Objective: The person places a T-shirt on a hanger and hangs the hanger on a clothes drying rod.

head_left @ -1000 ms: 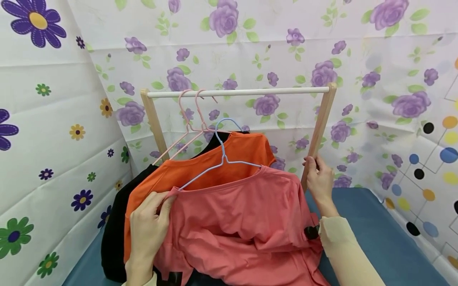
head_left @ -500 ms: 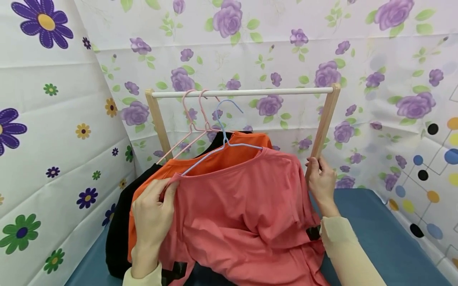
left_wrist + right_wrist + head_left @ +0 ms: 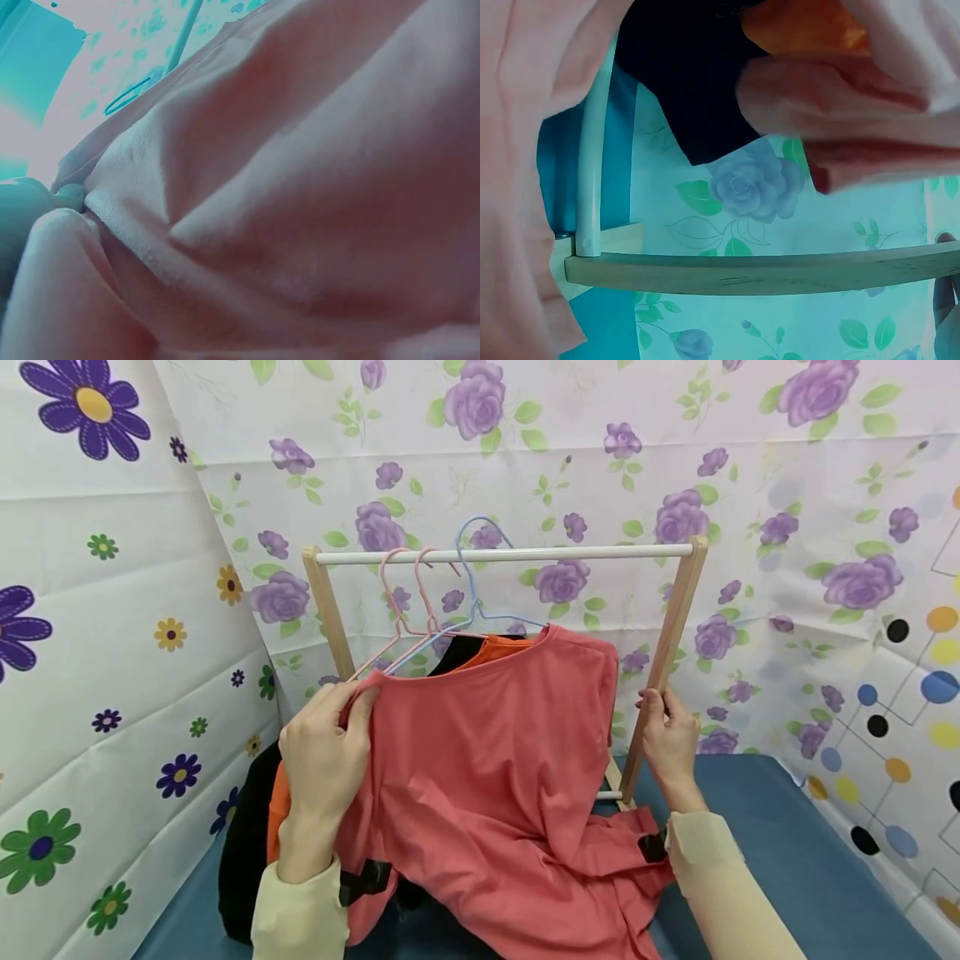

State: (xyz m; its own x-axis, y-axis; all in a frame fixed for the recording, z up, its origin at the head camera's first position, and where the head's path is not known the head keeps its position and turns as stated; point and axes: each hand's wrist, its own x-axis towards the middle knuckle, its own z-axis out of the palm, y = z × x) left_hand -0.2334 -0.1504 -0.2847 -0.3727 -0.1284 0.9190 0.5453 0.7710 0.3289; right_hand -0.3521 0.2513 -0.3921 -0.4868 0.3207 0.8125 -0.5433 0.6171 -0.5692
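My left hand (image 3: pixel 322 768) pinches the left shoulder of a coral-pink shirt (image 3: pixel 480 752), which hangs on a blue hanger (image 3: pixel 474 585). The hanger's hook rises above the white rail (image 3: pixel 585 552) of a small wooden clothes rack; its tip lies near rail height, and I cannot tell whether it rests on the rail. On the rack's right post (image 3: pixel 666 643), my right hand (image 3: pixel 671 739) holds on with curled fingers. In the left wrist view, fingertips (image 3: pixel 71 196) press into the shirt's fabric. The right wrist view shows the wooden post (image 3: pixel 780 274) and the shirt's draped cloth.
Two pink hangers (image 3: pixel 386 581) hook over the rail's left part. They carry an orange shirt (image 3: pixel 504 650) and a black garment (image 3: pixel 240 852), mostly hidden behind the pink shirt. A blue surface (image 3: pixel 780 860) lies underneath, with flower-printed sheets around it.
My left hand has lifted the pink shirt and its blue hanger, bringing the hook from below the rail to above it. The shirt now covers most of the orange one. My right hand stays on the post.
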